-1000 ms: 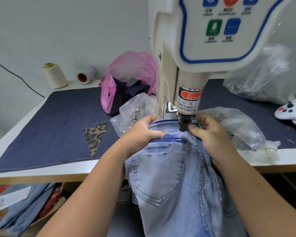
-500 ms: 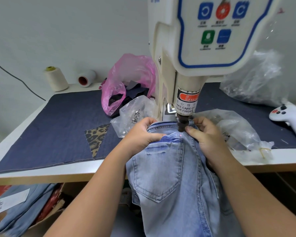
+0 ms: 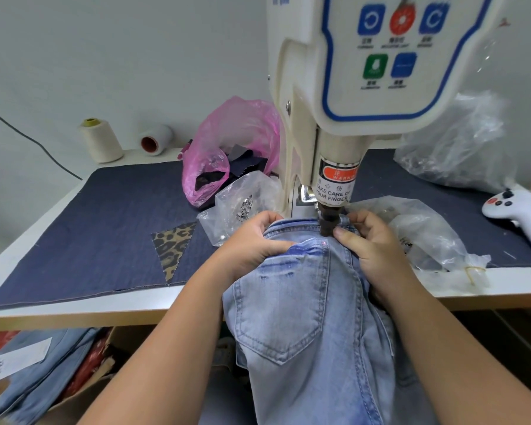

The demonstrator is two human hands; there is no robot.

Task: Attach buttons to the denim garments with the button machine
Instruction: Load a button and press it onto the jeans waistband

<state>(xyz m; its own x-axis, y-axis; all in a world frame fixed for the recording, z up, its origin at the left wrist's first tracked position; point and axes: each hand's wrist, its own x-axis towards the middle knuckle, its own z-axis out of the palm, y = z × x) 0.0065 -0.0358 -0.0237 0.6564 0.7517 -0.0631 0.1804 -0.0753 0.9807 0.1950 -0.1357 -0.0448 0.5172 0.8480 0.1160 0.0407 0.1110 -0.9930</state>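
jeans lengthwise, waistband toward button machine.

- Two bare forearms reach in from the bottom edge — no sleeves, cuffs or gloves show anywhere along them.
- The left hand carries no ring, and its wrist no watch or band.
- The right hand is just as plain — short, unpainted nails on the fingers.

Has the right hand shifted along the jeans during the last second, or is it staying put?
No. The right hand still pinches the jeans waistband right beside the machine's dark punch tip, as before. Only the camera view shifted.
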